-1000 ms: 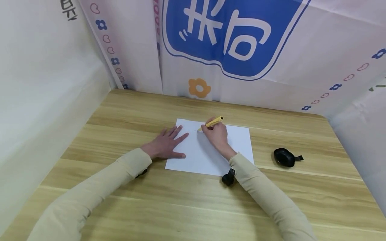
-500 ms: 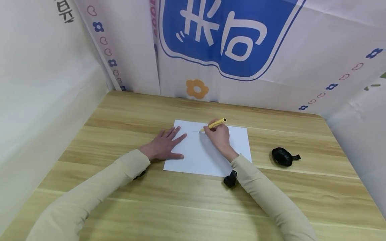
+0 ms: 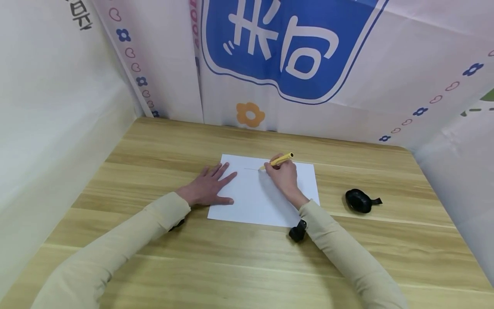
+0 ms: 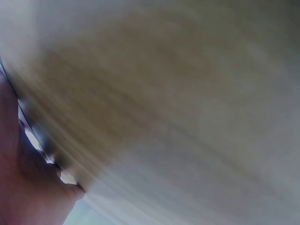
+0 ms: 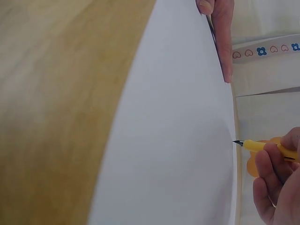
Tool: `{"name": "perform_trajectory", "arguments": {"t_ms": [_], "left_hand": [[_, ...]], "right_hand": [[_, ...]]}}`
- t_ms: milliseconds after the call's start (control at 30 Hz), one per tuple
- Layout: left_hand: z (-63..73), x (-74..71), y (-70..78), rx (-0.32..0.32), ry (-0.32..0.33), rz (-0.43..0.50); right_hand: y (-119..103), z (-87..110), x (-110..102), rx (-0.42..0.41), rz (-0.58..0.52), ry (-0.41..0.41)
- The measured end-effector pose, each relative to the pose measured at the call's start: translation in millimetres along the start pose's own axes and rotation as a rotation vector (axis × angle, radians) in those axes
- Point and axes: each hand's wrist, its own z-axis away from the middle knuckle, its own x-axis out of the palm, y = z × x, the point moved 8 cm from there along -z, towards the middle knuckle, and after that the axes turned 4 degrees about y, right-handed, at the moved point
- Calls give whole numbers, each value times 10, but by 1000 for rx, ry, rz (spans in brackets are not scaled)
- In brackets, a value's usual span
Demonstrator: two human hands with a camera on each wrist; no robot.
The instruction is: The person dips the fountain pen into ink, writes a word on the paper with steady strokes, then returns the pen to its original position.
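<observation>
A white sheet of paper (image 3: pixel 247 197) lies on the wooden table. My left hand (image 3: pixel 206 186) rests on its left side with fingers spread; in the left wrist view only part of that hand (image 4: pixel 35 187) shows. With my right hand (image 3: pixel 283 174) I pinch a yellow fountain pen (image 3: pixel 283 159), its tip at the paper's upper part. A thin, short line (image 3: pixel 251 169) runs leftward from that tip. In the right wrist view the dark nib (image 5: pixel 238 142) of the pen meets the sheet, and curled fingers (image 5: pixel 265 166) grip the barrel.
A small black oval object with a short tab (image 3: pixel 359 201) lies on the table (image 3: pixel 231 266) right of the paper. White printed sheeting (image 3: pixel 170 64) rises behind and at both sides. A black wrist device (image 3: pixel 298 231) sits under the right cuff.
My right hand and the pen have moved right across the sheet, and the thin line has grown longer. The left hand stays in place on the paper. The head view has shifted slightly.
</observation>
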Motion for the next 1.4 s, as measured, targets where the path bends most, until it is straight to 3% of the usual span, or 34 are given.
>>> {"name": "perform_trajectory", "arguments": {"t_ms": [1400], "left_hand": [[6,4,4,0,-12,9]], "right_hand": [[234,11,-260,53,12,49]]}}
